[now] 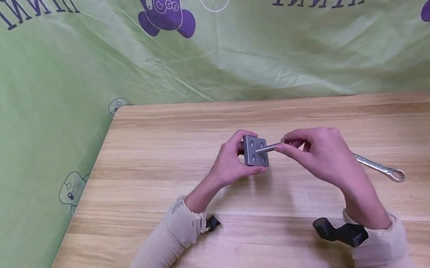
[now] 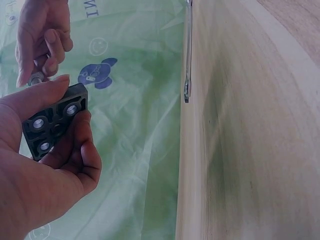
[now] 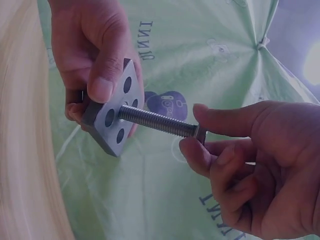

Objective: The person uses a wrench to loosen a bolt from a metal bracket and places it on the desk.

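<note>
Above the table, my left hand (image 1: 230, 160) grips a square grey metal plate (image 1: 253, 149) by its edges, thumb on one side and fingers on the other. Round holes show near the plate's corners in the right wrist view. A long threaded bolt (image 3: 157, 121) meets the middle of that face, its tip at the centre hole. My right hand (image 1: 317, 154) pinches the bolt's head between thumb and index finger, the other fingers curled in. The plate's back (image 2: 56, 122) in the left wrist view is dark and recessed, with several shiny metal-lined holes.
A silver wrench (image 1: 380, 167) lies on the wooden table (image 1: 154, 158), to the right of and partly behind my right hand. Black wrist mounts (image 1: 341, 232) sit on both sleeves. A green printed curtain (image 1: 231, 62) hangs along the table's back and left.
</note>
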A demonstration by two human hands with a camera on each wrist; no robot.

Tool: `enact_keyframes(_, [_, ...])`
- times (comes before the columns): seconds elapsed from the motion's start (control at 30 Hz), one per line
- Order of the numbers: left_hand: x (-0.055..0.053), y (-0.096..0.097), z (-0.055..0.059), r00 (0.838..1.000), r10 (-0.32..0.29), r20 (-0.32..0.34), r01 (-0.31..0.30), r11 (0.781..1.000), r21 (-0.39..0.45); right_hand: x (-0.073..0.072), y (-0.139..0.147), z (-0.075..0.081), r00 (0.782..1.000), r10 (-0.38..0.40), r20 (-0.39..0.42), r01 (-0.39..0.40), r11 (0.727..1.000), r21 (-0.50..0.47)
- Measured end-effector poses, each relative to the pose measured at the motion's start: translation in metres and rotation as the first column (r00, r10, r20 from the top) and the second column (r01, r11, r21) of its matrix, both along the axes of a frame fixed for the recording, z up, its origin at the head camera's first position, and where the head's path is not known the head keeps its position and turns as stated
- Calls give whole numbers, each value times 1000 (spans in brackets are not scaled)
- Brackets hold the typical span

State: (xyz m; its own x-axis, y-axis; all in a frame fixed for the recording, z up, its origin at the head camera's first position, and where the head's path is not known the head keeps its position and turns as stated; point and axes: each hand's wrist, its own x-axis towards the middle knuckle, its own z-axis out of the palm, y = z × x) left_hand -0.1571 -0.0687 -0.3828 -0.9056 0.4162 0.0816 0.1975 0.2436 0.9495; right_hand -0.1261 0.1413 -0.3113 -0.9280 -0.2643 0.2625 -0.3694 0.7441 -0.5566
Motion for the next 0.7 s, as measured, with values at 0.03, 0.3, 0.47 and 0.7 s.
enact_keyframes(0.03, [0,0,0,1000,0,-1,0,1000,0,0,1,0,999,22,-26,-22,1000,-15])
enact_keyframes(0.3, [0,0,1,1000,7,6,-7,1000,-1,-1,2,-2,976,110,-190,-127,989,-79])
enact_keyframes(0.47, [0,0,1,1000,3,7,-3,1000,5,-2,3,-2,966,141,-218,-160,984,-74])
enact_keyframes(0.7, [1,1,2,1000,12,-4,-12,1000,-6,0,13,2,989,148,-23,-148,989,3])
